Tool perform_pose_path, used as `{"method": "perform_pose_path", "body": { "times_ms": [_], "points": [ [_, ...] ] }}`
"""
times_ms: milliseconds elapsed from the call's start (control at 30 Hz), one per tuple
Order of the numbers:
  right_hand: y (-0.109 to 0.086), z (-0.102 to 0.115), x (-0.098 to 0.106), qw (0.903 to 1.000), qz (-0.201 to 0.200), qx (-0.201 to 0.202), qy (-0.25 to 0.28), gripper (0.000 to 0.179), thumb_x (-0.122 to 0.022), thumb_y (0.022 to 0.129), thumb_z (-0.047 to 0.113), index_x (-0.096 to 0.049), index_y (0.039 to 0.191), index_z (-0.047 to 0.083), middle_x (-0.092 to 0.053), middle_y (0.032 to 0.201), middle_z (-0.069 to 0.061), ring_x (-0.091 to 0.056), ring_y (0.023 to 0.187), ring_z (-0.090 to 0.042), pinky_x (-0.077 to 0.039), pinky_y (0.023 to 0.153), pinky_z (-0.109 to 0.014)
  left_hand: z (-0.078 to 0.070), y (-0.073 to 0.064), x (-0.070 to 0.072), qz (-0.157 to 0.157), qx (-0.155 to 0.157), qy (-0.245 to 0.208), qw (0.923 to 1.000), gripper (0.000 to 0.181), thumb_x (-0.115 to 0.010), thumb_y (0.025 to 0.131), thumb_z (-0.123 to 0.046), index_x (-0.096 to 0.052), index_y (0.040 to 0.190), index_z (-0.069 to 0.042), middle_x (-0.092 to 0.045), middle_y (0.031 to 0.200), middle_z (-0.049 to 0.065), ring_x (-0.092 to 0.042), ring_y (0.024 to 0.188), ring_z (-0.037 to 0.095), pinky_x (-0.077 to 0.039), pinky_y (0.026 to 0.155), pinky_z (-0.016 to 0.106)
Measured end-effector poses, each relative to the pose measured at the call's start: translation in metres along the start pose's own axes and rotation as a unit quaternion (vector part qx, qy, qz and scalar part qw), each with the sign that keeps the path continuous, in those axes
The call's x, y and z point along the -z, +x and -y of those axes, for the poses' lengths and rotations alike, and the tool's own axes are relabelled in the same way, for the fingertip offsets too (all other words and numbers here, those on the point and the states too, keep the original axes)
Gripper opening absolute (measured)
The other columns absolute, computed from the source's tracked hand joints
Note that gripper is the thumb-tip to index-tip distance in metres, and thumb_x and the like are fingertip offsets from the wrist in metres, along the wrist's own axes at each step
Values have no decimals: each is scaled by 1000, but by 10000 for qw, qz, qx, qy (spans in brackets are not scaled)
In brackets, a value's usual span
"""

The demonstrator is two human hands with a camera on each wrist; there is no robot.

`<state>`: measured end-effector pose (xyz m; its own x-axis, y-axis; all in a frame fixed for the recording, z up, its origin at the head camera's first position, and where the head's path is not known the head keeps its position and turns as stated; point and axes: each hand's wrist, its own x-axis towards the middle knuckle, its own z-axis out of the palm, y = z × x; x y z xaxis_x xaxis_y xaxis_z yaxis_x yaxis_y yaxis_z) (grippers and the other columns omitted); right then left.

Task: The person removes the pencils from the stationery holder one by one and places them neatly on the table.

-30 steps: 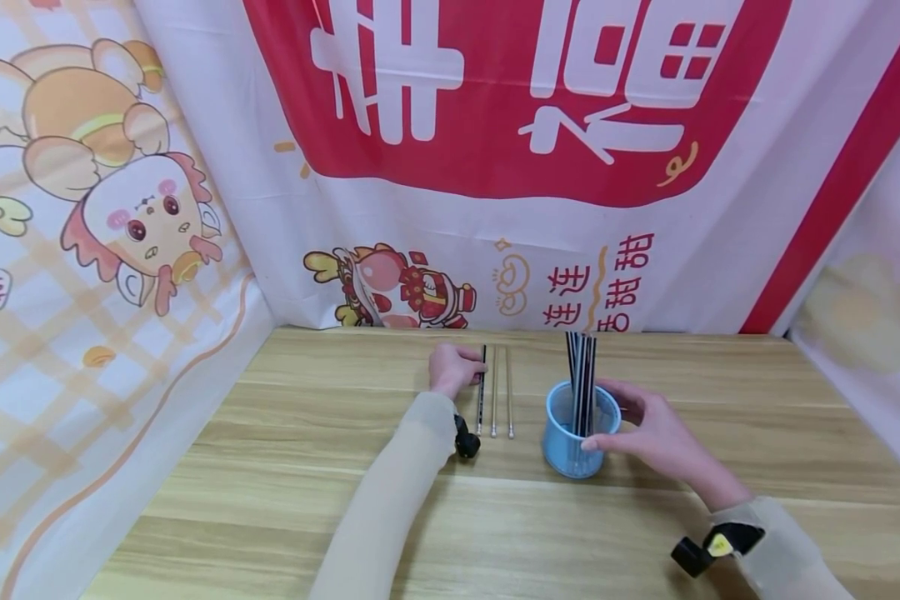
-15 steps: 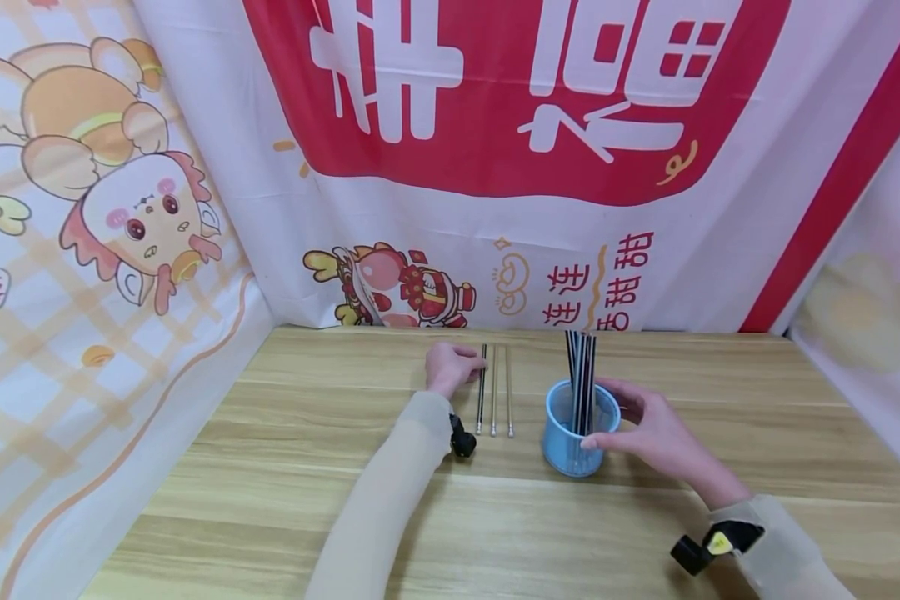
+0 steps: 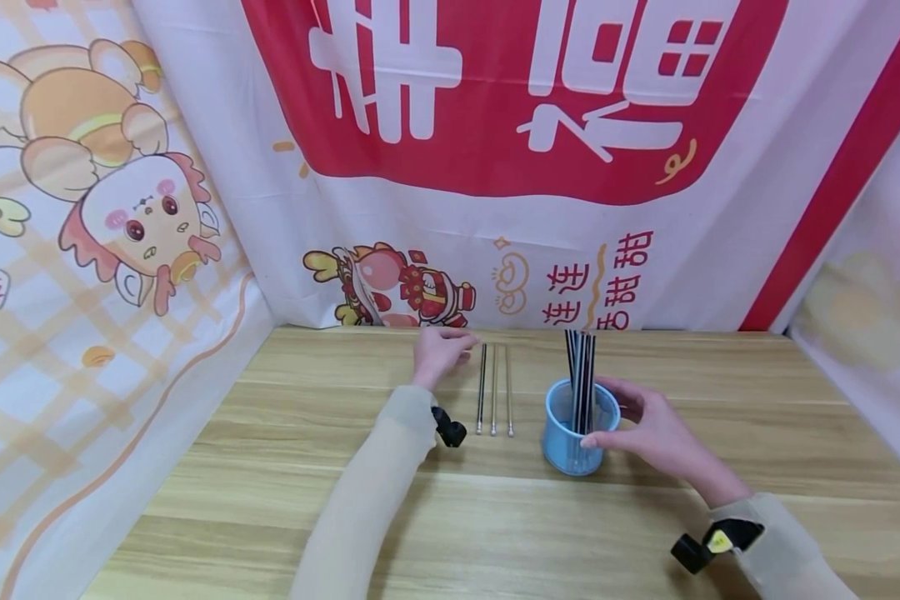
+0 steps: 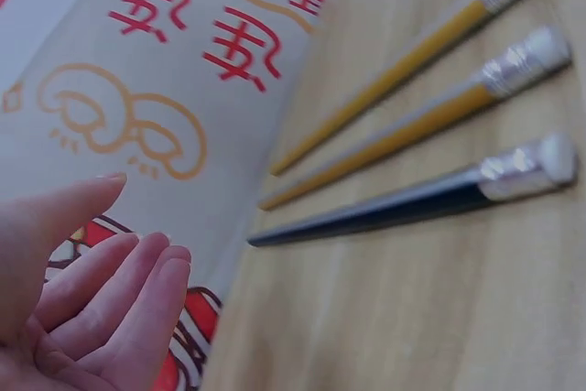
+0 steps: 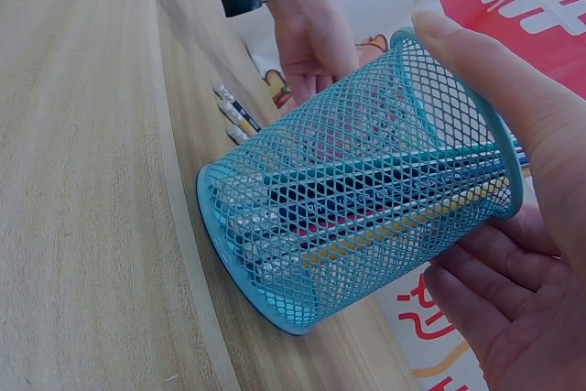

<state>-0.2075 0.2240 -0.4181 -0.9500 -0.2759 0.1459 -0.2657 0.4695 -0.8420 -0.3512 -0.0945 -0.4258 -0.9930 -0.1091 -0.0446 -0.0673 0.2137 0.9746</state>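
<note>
Three eraser-tipped pencils lie side by side on the wooden table: a black pencil (image 3: 482, 390) on the left and two yellow ones, the middle pencil (image 4: 394, 142) and the outer pencil (image 4: 394, 80). Just left of the black pencil's far end is my left hand (image 3: 438, 353), its fingers loosely extended and holding nothing. My right hand (image 3: 651, 429) grips a blue mesh pencil holder (image 3: 572, 454), thumb at the near rim and fingers round the far side. Several pencils (image 3: 582, 383) stand in the holder, leaning slightly; through the mesh they look dark, with one yellow (image 5: 403, 222).
A printed cloth (image 3: 525, 225) with red and white characters hangs along the table's back edge. Another patterned cloth (image 3: 112, 333) borders the left side. Wood-grain tabletop (image 3: 495, 533) stretches in front of the holder and pencils.
My left hand has let go of the black pencil and moved away to the left and back. The pencils have stayed in their row. My right hand and the holder have not moved.
</note>
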Motion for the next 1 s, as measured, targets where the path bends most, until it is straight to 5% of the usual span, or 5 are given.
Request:
{"method": "perform_pose_path", "body": {
  "times_ms": [433,1000],
  "points": [
    [-1,-1,0,10000,-14,-56,-28,88,-91,79,30,-46,149,1,-52,146,-21,-54,128,-39,-45,106,-54,-26,-22,3,374,-544,-375,9971,31,-86,85,-28,-78,109,-10,-76,95,5,-74,91,28,-62,75,30],
    [1,-2,0,9999,-54,-129,32,87,-91,79,31,-47,149,2,-53,146,-20,-55,128,-37,-46,106,-52,-49,-66,-17,1296,-1001,-567,9849,33,-85,85,-31,-77,110,-12,-76,99,-2,-74,90,18,-60,80,28]
  ]
}}
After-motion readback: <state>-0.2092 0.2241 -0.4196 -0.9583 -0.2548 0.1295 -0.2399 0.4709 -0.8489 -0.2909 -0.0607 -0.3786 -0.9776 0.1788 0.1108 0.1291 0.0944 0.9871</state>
